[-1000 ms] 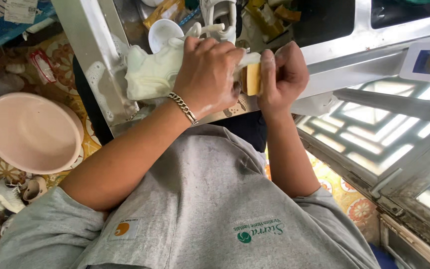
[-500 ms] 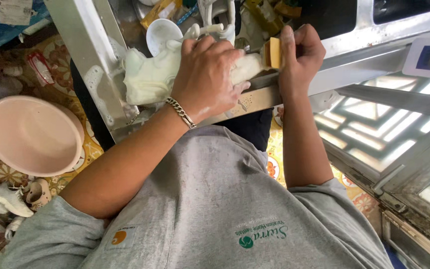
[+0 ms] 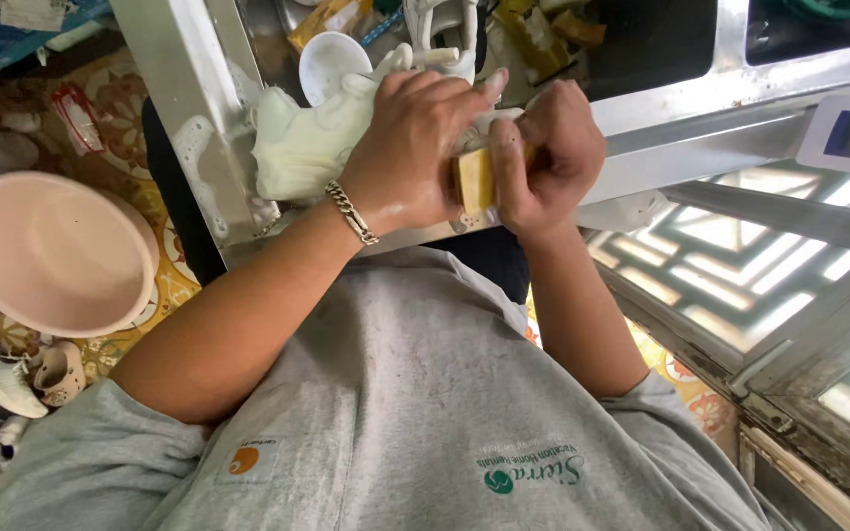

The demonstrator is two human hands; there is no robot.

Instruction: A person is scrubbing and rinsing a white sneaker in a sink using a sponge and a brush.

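Note:
My left hand point(image 3: 415, 147), with a chain bracelet on the wrist, is closed over a pale cream-white moulded piece point(image 3: 302, 138) and presses it against the edge of a metal bench point(image 3: 700, 108). My right hand point(image 3: 548, 157) grips a small yellow sponge block point(image 3: 474, 179) between thumb and fingers. The sponge touches the white piece right beside my left hand's knuckles. Most of the piece under my left palm is hidden.
A small white bowl point(image 3: 332, 59) and yellow scraps lie on the bench behind my hands. A large pink basin point(image 3: 46, 251) stands on the patterned floor at the left, with shoes point(image 3: 2, 379) below it. A metal window grille point(image 3: 759, 265) fills the right.
My right hand slid the sponge up along the white piece, then brought it back down against my left hand. My left hand kept its hold and barely moved.

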